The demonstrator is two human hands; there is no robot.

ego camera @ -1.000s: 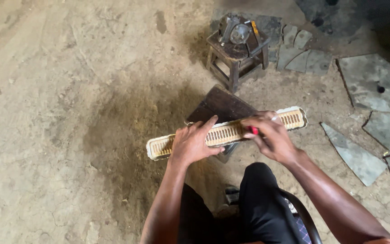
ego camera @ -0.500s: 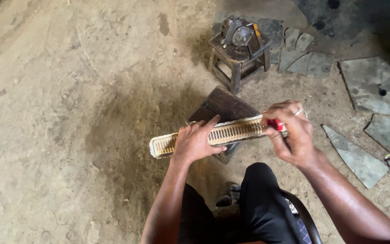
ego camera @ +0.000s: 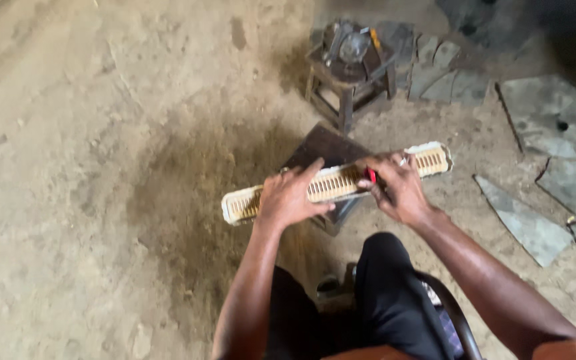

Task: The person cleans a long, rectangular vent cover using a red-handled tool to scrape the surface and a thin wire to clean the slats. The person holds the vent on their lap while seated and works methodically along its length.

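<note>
The person is sitting over a dark block [ego camera: 325, 148] on the dirt floor [ego camera: 101, 200], and a long pale slotted grille [ego camera: 335, 184] lies across the top of that block, sticking out well past both sides of it. The left hand [ego camera: 289, 197] is pressed flat on the grille just left of the block, fingers spread over the slats, so it's pinning it down rather than closing around it. The right hand [ego camera: 398, 187] is on the grille right of the block's middle, clenched on a small red-handled tool [ego camera: 371, 175] whose tip touches the slats. Behind the block is a little wooden stool [ego camera: 351, 73] with junk on it, and to the right of the block some broken flat slabs [ego camera: 525, 223] lie on the ground
</note>
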